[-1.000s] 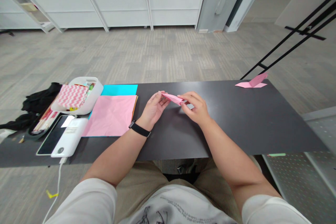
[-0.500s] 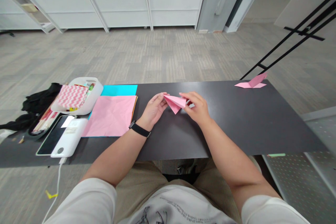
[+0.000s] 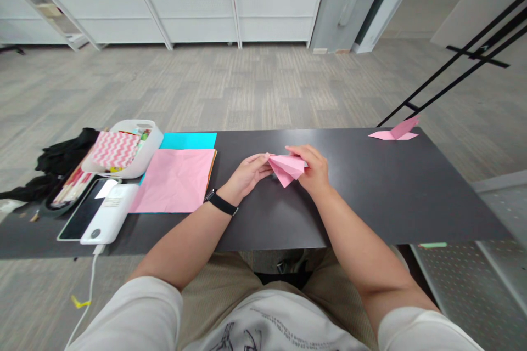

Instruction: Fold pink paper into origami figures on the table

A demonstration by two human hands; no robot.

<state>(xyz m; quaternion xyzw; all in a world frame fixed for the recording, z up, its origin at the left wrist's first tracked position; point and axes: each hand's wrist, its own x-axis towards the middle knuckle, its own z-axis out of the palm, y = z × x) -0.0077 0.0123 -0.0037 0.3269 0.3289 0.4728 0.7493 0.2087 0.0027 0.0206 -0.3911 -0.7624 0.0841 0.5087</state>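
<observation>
A folded pink paper piece [image 3: 286, 168] is held just above the dark table [image 3: 370, 192] between both hands. My left hand [image 3: 247, 173], with a black band on the wrist, pinches its left edge. My right hand [image 3: 313, 167] grips its right side, fingers curled over the top. The paper fans open into a pointed shape toward me.
A flat pink sheet [image 3: 175, 180] lies on a cyan sheet [image 3: 187, 140] to the left. Further left are a white bin [image 3: 140, 156] with patterned paper, a phone [image 3: 80, 215], a white power bank [image 3: 107, 215] and a pencil case [image 3: 68, 189]. Another folded pink piece [image 3: 395, 131] sits at the far right corner.
The folded pink piece has opened from a narrow strip into a wider pointed shape and shifted slightly right; both hands kept hold of it.
</observation>
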